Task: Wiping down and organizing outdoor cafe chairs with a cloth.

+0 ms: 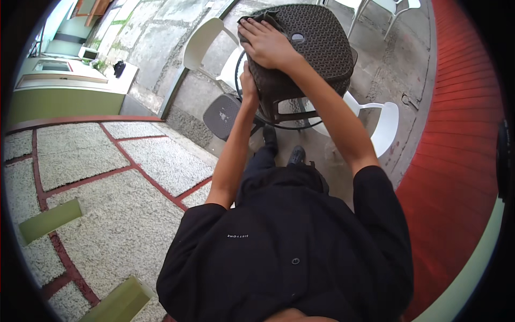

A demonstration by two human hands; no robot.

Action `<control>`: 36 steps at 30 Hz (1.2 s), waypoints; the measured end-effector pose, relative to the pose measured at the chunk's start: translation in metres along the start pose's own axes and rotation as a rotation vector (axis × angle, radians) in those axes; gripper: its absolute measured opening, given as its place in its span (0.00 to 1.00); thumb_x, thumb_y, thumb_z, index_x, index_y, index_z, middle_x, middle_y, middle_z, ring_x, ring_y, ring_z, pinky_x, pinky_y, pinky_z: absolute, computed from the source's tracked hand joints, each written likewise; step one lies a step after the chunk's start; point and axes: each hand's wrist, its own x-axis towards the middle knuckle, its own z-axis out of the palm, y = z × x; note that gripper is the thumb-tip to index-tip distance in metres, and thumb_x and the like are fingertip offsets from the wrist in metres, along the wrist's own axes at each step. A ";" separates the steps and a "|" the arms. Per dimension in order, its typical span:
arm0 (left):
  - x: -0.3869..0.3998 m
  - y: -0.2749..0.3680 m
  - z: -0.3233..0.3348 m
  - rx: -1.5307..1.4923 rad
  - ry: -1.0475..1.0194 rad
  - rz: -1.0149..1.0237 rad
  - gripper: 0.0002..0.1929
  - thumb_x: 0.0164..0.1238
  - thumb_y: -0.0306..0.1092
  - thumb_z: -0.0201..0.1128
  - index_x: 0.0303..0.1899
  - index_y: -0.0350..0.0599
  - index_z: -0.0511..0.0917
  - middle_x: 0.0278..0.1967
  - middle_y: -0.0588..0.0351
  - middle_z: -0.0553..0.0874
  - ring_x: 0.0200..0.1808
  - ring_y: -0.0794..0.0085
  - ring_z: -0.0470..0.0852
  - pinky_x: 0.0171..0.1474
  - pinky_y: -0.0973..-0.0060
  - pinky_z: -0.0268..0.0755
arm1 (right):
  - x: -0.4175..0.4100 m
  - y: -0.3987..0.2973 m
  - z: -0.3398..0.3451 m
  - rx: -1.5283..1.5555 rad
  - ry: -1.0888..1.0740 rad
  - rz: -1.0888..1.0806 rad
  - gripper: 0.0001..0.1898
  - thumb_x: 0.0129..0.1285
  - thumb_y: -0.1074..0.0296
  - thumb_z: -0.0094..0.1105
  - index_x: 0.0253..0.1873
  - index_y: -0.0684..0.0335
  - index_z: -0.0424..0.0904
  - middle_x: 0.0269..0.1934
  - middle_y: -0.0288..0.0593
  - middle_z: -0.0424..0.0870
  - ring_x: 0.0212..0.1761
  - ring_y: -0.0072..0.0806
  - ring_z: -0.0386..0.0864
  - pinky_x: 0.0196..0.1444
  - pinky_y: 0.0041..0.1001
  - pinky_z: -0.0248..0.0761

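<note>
A dark brown plastic stool (318,24) with a woven-pattern seat and a small hole near its middle stands before me. It appears stacked on another stool, on a round table with a dark rim (297,128). My right hand (267,46) lies with its fingers extended over a dark cloth (261,18), pressing it onto the seat's left far corner. Lower down, my left hand (250,85) holds the near left side of the stool, its fingers partly hidden behind the edge.
White chairs (204,44) (387,124) flank the table, with more at the top. A grey-brown stool seat (223,116) is low at the left. A red corrugated surface (446,169) rises along the right, and a stone-panelled wall (104,201) along the left. A white counter (116,80) lies beyond.
</note>
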 end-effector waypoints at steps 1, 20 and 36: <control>0.005 -0.005 -0.003 0.025 -0.010 0.018 0.34 0.88 0.57 0.45 0.50 0.27 0.84 0.44 0.50 0.90 0.43 0.70 0.86 0.51 0.68 0.77 | 0.015 0.016 0.006 -0.006 -0.005 -0.001 0.28 0.80 0.51 0.44 0.77 0.59 0.70 0.80 0.45 0.68 0.84 0.36 0.60 0.85 0.42 0.50; 0.040 0.027 0.022 -0.213 -0.176 -0.202 0.31 0.88 0.58 0.46 0.64 0.35 0.79 0.53 0.48 0.89 0.51 0.65 0.89 0.56 0.67 0.81 | 0.005 0.016 -0.029 -0.015 -0.168 0.220 0.28 0.84 0.55 0.41 0.82 0.58 0.63 0.84 0.43 0.60 0.86 0.37 0.56 0.87 0.40 0.45; 0.034 0.032 0.029 -0.304 -0.226 -0.213 0.32 0.88 0.55 0.49 0.61 0.26 0.79 0.54 0.45 0.89 0.49 0.64 0.89 0.58 0.68 0.80 | 0.041 0.048 -0.014 0.011 -0.094 0.184 0.24 0.84 0.54 0.42 0.76 0.52 0.71 0.79 0.39 0.71 0.85 0.35 0.60 0.87 0.42 0.48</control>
